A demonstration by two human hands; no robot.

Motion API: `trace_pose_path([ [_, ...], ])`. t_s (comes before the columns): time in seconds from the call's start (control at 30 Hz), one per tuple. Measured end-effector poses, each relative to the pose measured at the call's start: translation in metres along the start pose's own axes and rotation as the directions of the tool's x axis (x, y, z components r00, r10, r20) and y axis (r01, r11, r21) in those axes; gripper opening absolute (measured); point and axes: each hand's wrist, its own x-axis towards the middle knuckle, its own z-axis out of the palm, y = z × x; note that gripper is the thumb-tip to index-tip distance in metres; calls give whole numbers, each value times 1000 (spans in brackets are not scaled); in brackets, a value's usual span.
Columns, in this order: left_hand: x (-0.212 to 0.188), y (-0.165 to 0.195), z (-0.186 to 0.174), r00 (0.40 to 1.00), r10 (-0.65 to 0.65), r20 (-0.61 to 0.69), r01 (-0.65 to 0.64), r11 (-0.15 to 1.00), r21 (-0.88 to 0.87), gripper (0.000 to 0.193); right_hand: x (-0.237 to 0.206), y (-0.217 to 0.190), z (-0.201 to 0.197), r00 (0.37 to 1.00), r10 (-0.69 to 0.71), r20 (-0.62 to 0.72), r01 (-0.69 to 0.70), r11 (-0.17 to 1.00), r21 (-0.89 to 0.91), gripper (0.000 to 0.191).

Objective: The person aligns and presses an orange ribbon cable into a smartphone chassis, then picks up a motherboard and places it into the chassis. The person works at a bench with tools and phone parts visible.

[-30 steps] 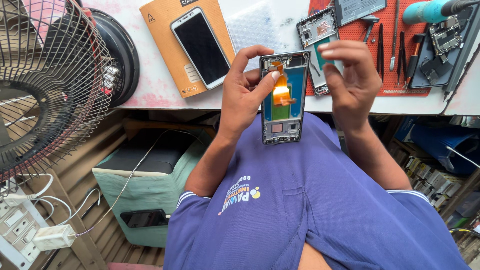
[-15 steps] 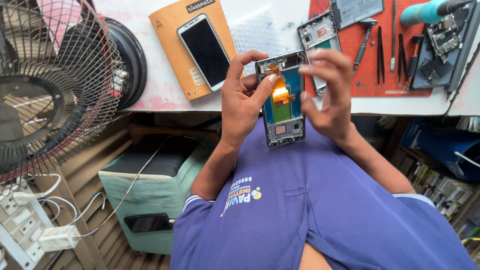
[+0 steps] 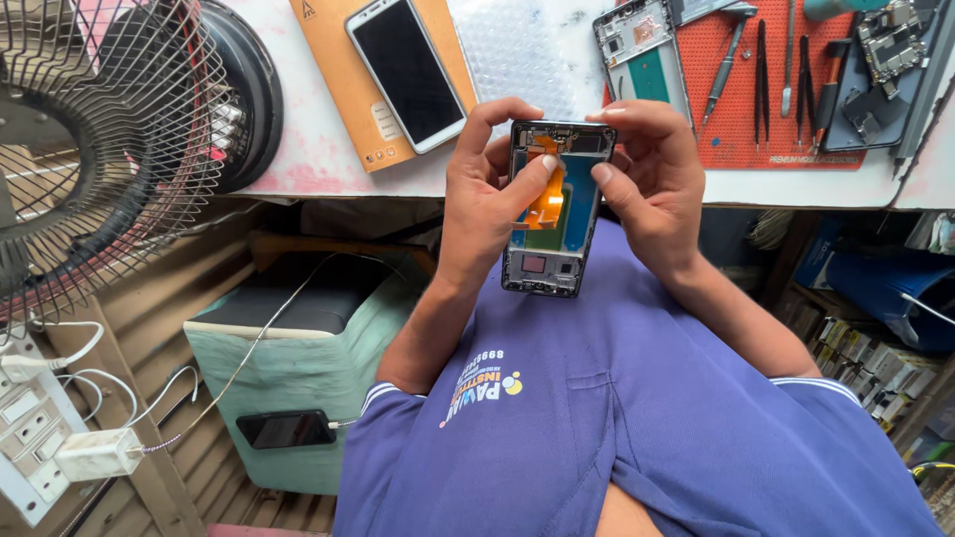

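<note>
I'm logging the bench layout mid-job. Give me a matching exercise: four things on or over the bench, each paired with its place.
Things:
1. opened phone frame
2. white phone
3. tweezers
4. black phone on a cable

Places:
A. on the red mat
B. on the orange box
C. held between left hand and right hand
D. on the green case below the bench

Pairs: 1-C, 2-B, 3-A, 4-D
</note>
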Motion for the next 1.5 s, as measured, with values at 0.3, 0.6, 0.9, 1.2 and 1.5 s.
trace_pose_path([
  [0.3,-11,-8,9,986,13,-165,-5,999,43,38,-13,5,-32,996,37,-83,-41,998,-44,33],
  [0.6,-20,-25,-14,965,71,-253,-77,997,-12,38,-30,18,-154,834,-176,-523,-93,890,-447,16],
  [0.9,-37,-24,-36,936,95,-340,-100,995,4,39,-19,31,-131,935,-182,-305,-136,610,-780,15],
  [1.2,-34,-19,-15,949,69,-306,-25,989,147,39,28,56,-69,984,-179,-16,36,283,-958,11],
  [1.5,-32,-5,-20,965,48,-256,7,978,211,41,33,65,-51,978,-209,-26,21,220,-975,10],
])
